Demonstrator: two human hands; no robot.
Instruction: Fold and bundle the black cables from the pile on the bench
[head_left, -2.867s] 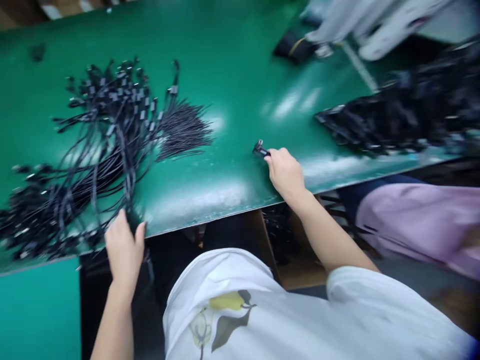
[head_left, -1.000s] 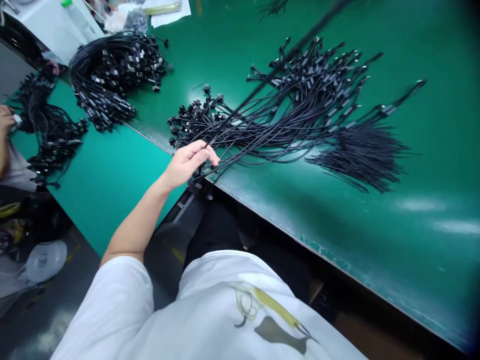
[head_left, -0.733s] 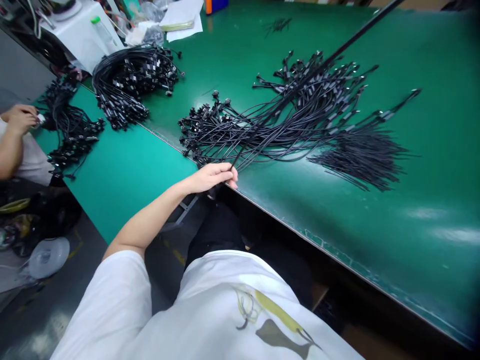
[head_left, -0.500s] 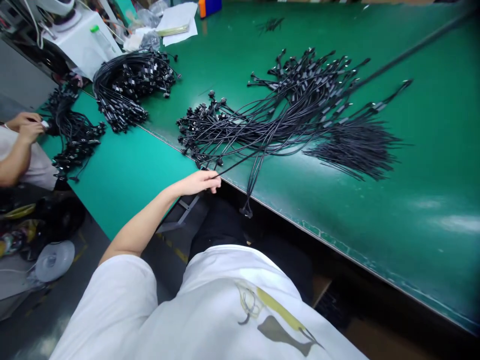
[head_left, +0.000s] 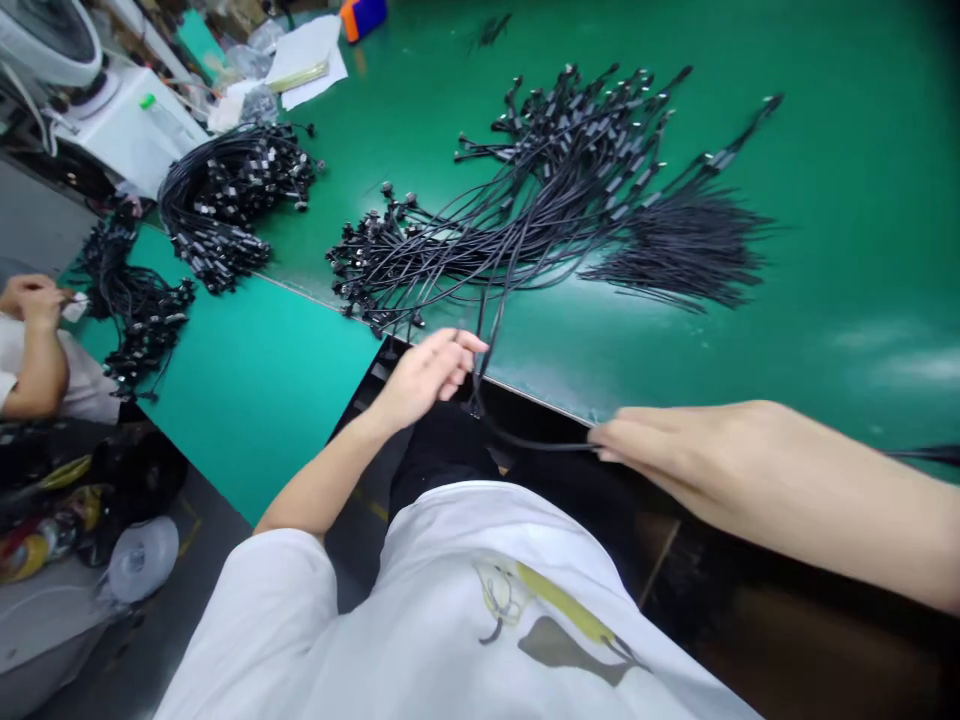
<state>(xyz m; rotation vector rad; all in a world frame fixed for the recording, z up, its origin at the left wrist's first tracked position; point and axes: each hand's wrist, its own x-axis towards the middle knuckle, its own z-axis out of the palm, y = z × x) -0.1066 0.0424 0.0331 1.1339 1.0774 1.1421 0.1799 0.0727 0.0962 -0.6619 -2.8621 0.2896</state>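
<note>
Low over the table's front edge, my right hand [head_left: 675,450] is closed around a black cable [head_left: 525,443]. The cable bends in a loose curve from the hand up toward the table edge, and a dark length shows beyond my wrist at the far right. Beside that bend is my left hand [head_left: 435,372], its fingers loosely curled and apart, the fingertips close to the cable; whether they touch it I cannot tell. Ahead lies a spread pile of black cables [head_left: 517,235] with small connectors at both ends. A bundle of short thin black strips [head_left: 690,245] rests against its right side.
A curved bundle of cables [head_left: 225,200] lies farther left on the green table [head_left: 847,300]. At the left, a co-worker's hands [head_left: 34,300] are beside another cable bundle [head_left: 142,310]. Papers [head_left: 307,60] and an orange-blue object [head_left: 364,15] stand at the back.
My right hand has come into view from the right, gripping a cable. My left hand has moved right and its fingers have loosened from the cable. The whole view has shifted.
</note>
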